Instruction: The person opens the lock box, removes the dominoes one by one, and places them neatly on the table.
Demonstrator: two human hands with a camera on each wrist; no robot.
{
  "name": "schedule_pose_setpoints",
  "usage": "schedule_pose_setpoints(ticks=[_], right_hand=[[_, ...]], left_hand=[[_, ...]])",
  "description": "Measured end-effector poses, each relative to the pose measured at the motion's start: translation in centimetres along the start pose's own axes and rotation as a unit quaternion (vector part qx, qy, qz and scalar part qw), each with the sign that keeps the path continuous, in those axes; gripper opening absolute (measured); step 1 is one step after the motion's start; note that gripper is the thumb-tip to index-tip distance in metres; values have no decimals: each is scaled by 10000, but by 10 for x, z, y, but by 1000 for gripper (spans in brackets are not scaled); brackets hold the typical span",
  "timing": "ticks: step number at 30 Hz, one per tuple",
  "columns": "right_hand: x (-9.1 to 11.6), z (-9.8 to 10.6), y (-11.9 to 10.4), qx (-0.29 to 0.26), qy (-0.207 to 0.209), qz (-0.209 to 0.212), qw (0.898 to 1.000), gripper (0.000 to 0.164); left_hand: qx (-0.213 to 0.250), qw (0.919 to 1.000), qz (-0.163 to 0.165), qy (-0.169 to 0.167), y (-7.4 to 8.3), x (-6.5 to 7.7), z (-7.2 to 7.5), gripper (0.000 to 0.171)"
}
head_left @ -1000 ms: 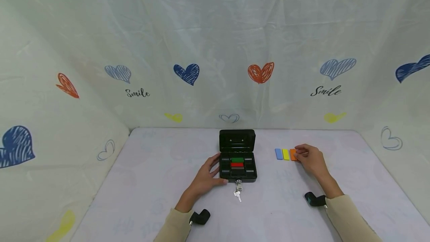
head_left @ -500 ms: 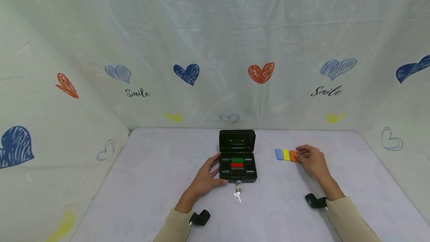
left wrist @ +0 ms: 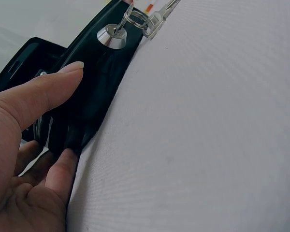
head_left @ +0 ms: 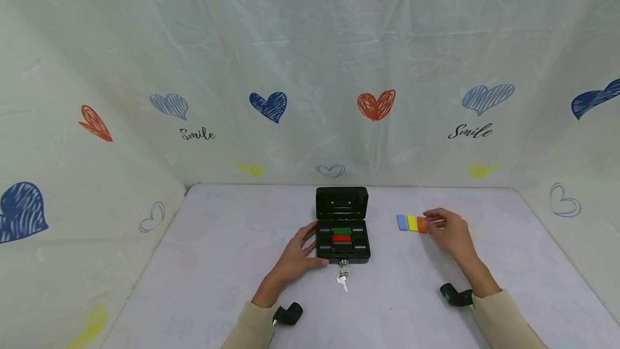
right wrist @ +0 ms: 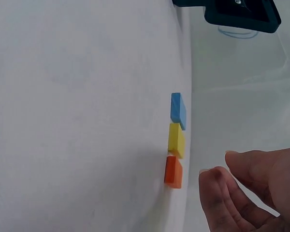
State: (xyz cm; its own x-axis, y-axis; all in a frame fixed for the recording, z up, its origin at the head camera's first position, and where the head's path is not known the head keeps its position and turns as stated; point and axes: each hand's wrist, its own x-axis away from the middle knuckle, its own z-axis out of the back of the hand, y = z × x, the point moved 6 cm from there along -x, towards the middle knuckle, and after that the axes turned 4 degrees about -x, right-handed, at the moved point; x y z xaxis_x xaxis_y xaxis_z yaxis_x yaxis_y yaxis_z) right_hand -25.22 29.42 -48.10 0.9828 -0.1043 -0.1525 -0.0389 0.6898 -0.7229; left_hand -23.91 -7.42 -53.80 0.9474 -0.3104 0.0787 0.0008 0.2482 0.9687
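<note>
A black cash box [head_left: 319,259] stands with its lid [head_left: 342,203] raised; green [head_left: 342,231], red [head_left: 341,238] and dark brown blocks [head_left: 342,243] lie in its middle compartment. My left hand [head_left: 296,256] grips its near left corner, thumb on the front face beside the lock [left wrist: 112,36] and fingers on the side. To the right, blue [right wrist: 178,110], yellow [right wrist: 176,140] and orange blocks [right wrist: 173,171] form a row. Over the orange end hovers my right hand [head_left: 450,230], thumb and fingertips slightly apart with nothing between them; in the right wrist view they are away from the orange block.
A ring with keys [head_left: 343,279] hangs from the lock onto the white tabletop [head_left: 378,311]. Behind the table rises a pale curtain [head_left: 310,69] printed with hearts. Black wrist cameras [head_left: 288,314] stick out near both sleeves.
My right hand's fingertips have come away from the orange block, which has shifted slightly towards the yellow one. My left hand and the cash box stay put.
</note>
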Motion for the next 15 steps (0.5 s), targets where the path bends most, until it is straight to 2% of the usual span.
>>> schedule_pose_setpoints(ticks=[15], right_hand=[[13,-16,-32,-324,-106,450,9984,20]], left_hand=[[69,9999,-99,-39,1,-1,0,102]])
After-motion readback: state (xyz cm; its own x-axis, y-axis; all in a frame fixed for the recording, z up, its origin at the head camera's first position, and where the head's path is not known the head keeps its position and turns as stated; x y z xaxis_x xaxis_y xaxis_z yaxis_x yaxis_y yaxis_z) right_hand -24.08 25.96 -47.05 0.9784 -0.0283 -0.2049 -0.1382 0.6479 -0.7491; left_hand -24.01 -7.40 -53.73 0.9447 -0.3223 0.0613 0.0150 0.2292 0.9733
